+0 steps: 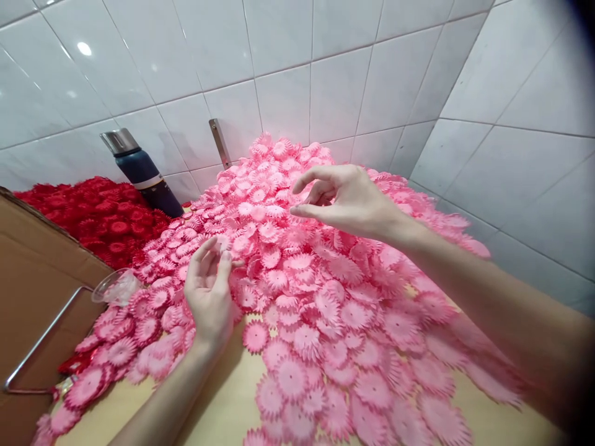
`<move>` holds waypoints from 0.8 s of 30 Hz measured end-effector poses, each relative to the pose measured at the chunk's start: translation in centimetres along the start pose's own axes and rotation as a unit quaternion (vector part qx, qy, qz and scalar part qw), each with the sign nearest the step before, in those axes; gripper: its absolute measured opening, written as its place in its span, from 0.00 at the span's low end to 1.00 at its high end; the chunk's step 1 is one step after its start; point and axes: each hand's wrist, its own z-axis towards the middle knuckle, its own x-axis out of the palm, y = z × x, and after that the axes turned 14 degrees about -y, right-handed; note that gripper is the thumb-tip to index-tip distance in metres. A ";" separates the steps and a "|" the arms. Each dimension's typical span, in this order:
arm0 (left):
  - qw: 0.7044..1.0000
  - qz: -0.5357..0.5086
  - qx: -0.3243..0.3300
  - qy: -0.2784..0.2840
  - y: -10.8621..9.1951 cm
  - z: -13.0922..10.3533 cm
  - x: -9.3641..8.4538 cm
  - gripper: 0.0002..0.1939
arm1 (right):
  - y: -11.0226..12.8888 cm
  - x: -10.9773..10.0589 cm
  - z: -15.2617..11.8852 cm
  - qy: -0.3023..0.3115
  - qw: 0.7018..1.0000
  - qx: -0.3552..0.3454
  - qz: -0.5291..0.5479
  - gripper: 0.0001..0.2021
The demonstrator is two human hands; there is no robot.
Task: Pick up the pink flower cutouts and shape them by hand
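Note:
Pink, round paper flower pieces [279, 279] with fringed edges and small centre holes lie in a large heap in front of me. My left hand [210, 294] is over the left part of the heap, palm up, fingers curled and thumb close to the index finger. Something small and pale may sit at those fingertips; I cannot make it out. Higher and to the right, my right hand [346, 201] hovers over the heap. Its thumb and index finger are apart, and nothing shows between them.
Red fringed pieces [111, 217] are piled at the back left. A dark blue bottle [147, 175] leans by the tiled wall [283, 105]. At left stand a cardboard box [41, 266], a clear plastic cup [118, 287] and a bent metal rod [44, 337]. Pale tabletop [223, 396] shows in front.

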 end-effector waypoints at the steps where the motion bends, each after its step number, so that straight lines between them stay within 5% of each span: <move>1: 1.000 0.006 0.008 0.009 0.0 0.1 0.0 0.21 | -0.1 0.1 -0.1 0.001 1.000 -0.009 -0.008 0.08; 10: 0.996 0.051 0.072 0.019 -0.2 0.4 -0.3 0.19 | -0.1 1.3 -0.5 0.050 0.983 -0.147 -0.095 0.10; 13: 0.998 0.025 0.060 0.006 -0.3 0.4 -0.2 0.24 | 1.3 1.8 -1.4 0.193 0.967 -0.159 -0.043 0.07; 16: 0.998 0.030 0.056 -0.005 -0.6 0.2 -0.2 0.28 | 3.2 3.5 -3.5 0.358 0.918 -0.168 0.023 0.02; 18: 0.998 0.030 0.056 -0.010 -0.8 0.1 -0.1 0.29 | 4.0 5.1 -5.2 0.410 0.878 -0.245 0.017 0.01; 21: 0.998 0.023 0.057 -0.006 -0.9 0.1 0.0 0.26 | 4.4 7.0 -7.2 0.410 0.850 -0.330 -0.034 0.06; 24: 0.998 -0.004 0.055 -0.001 -0.9 0.2 0.0 0.22 | 4.1 7.3 -7.3 0.383 0.863 -0.328 -0.040 0.08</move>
